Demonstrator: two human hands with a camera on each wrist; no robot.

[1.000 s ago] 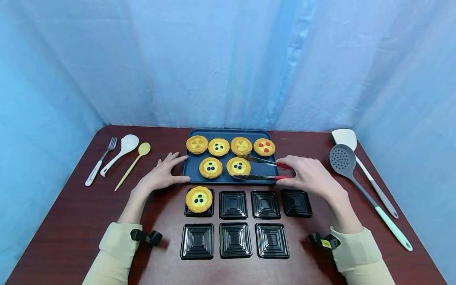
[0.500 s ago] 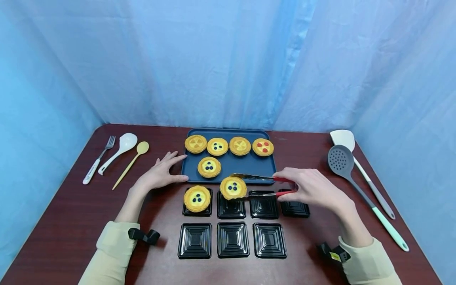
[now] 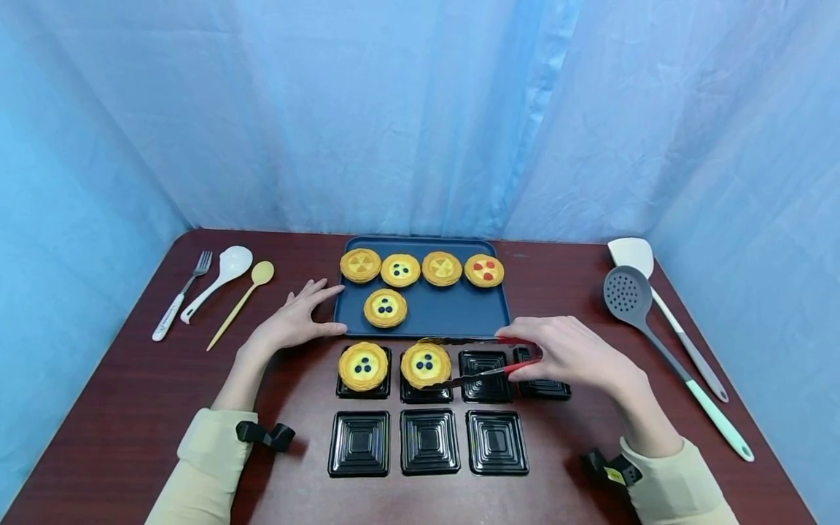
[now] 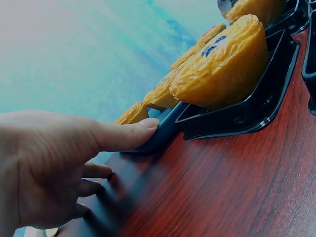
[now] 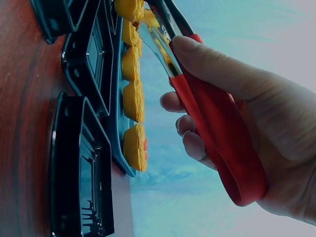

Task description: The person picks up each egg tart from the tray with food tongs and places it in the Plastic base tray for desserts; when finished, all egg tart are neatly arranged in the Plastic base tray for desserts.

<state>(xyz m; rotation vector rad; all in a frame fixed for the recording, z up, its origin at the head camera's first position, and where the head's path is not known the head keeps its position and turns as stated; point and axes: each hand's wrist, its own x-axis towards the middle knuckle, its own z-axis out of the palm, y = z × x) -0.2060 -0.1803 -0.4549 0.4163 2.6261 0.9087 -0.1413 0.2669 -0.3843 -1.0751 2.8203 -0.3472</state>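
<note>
My right hand (image 3: 574,354) holds a pair of red-handled tongs (image 5: 217,131) between thumb and fingers. The metal arms of the tongs stand apart on either side of a blueberry tart (image 3: 425,366), which sits in the second square black plastic tray of the back row. Another blueberry tart (image 3: 363,367) fills the tray to its left. Straight-fingered, my left hand (image 3: 295,321) touches the left edge of the blue baking tray (image 3: 453,313); in the left wrist view its thumb (image 4: 131,134) lies on the rim. Several tarts remain on the baking tray, one topped with red pieces (image 3: 484,271).
Several black plastic trays without tarts stand in front, such as the front middle one (image 3: 429,441). On the left lie a fork (image 3: 186,295), a white ladle (image 3: 219,281) and a yellow spoon (image 3: 243,302). A grey skimmer (image 3: 630,295) and a white spatula (image 3: 636,255) lie right.
The tongs carried the blueberry tart from the baking tray forward into the second black tray, and their arms have now spread wider. The left hand has kept its place.
</note>
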